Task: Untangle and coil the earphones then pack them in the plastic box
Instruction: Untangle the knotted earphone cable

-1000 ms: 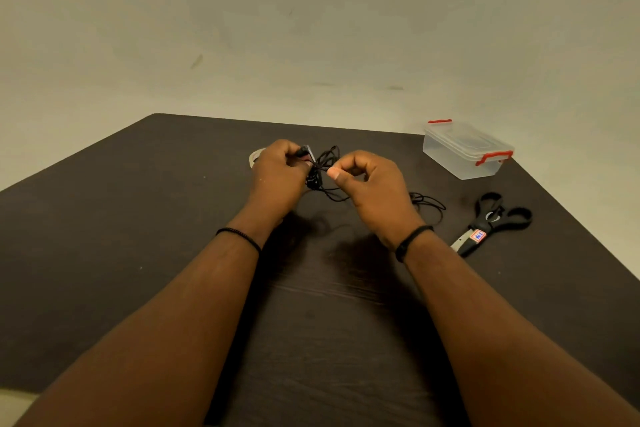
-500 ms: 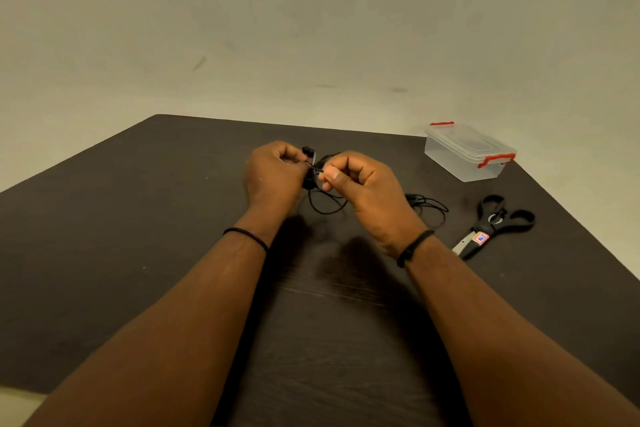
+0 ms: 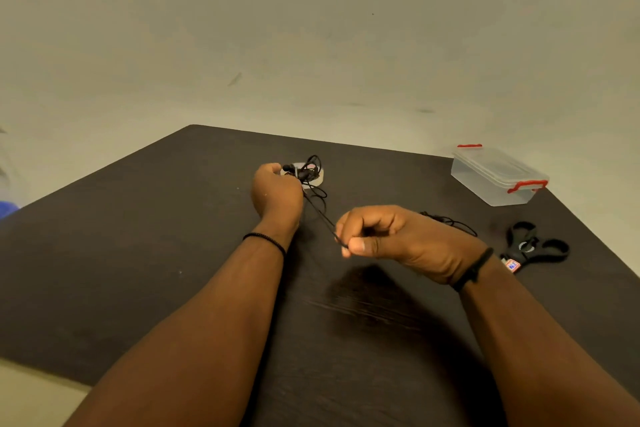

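I see bare dark table stretching left of my arms; the clear plastic box with red clips sits closed by the far right edge, black-handled scissors near it. My left hand grips the tangled black earphones over a whitish tape roll. My right hand, raised, pinches one strand, now drawn taut towards me from the bundle it touched before.

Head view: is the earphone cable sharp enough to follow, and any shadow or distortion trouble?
Head view: the earphone cable reads thin but traceable between left hand and right hand; a soft shadow darkens the table under the right hand; wide-angle bending curves the table edges; no glare.
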